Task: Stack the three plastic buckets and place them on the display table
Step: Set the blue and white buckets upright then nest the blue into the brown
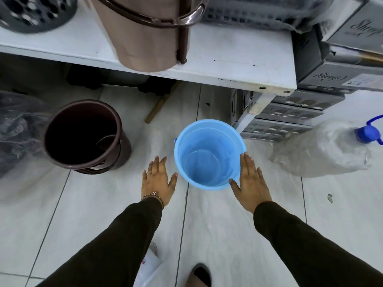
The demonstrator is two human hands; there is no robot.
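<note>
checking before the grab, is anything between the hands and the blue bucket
Nothing visible. The blue bucket stands alone on the floor tiles. The left hand is open just left of it with only bare floor between; the right hand is open at its right rim, seemingly already touching.

Both arms reach forward and down in dark long sleeves; the left hand [157, 179] is flat, palm down, fingers together and pointing ahead, thumb spread out to the right; a thin ring sits on one finger and a beaded bracelet circles the wrist; the right hand [249, 179] mirrors it, open and flat, fingers straight and close together, thumb angled off to the left; neither hand grips anything; the wrists run straight.
</note>
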